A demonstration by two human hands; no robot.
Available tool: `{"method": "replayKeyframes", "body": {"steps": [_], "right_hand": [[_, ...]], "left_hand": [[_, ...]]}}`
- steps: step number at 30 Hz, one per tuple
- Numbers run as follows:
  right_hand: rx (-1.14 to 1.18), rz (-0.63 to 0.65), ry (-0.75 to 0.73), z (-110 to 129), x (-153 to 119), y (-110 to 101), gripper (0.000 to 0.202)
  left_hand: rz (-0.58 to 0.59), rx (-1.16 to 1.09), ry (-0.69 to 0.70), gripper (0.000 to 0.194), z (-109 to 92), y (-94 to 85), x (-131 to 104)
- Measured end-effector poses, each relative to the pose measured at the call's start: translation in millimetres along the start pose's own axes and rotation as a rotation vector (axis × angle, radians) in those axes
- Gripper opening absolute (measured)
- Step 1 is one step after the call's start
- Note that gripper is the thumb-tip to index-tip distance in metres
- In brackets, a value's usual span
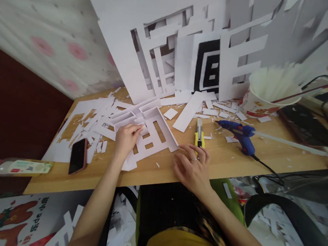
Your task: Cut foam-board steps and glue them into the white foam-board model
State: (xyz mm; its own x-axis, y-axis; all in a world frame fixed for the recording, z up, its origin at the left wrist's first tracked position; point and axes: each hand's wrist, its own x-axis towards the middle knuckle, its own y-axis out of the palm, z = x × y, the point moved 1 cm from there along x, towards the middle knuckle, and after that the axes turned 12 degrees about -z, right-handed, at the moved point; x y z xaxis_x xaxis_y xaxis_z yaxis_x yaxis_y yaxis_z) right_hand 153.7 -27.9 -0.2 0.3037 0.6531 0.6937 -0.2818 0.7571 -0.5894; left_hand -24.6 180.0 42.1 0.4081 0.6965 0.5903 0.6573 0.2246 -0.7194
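Note:
A white foam-board character structure point(151, 137) with cut-out openings and upright strip walls lies on the desk before me. Over its left part, my left hand point(127, 137) is closed in a pinch on a small white board strip point(144, 129), mostly hidden by the fingers. My right hand point(193, 168) rests at the structure's lower right corner, its fingers apart and bent. Just beyond those fingers lies a yellow utility knife point(199, 135), its blade pointing away. A blue hot glue gun point(239, 134) lies farther right, with a long glue stick in its back.
White scraps point(210, 107) litter the desk point(160, 169). Large cut-out boards point(116, 41) lean at the back. A paper bucket point(255, 103) holds glue sticks. A phone point(78, 156) and a bottle point(17, 167) lie left. The glue gun's cord point(267, 169) runs off right.

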Motion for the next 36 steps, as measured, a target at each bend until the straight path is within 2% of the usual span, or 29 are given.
{"method": "replayKeyframes", "body": {"steps": [36], "right_hand": [[0.001,0.002,-0.008,0.2,0.5,0.5,0.008]], "left_hand": [[-0.018,0.054,0.075,0.016,-2.5,-1.2,-0.8]]}}
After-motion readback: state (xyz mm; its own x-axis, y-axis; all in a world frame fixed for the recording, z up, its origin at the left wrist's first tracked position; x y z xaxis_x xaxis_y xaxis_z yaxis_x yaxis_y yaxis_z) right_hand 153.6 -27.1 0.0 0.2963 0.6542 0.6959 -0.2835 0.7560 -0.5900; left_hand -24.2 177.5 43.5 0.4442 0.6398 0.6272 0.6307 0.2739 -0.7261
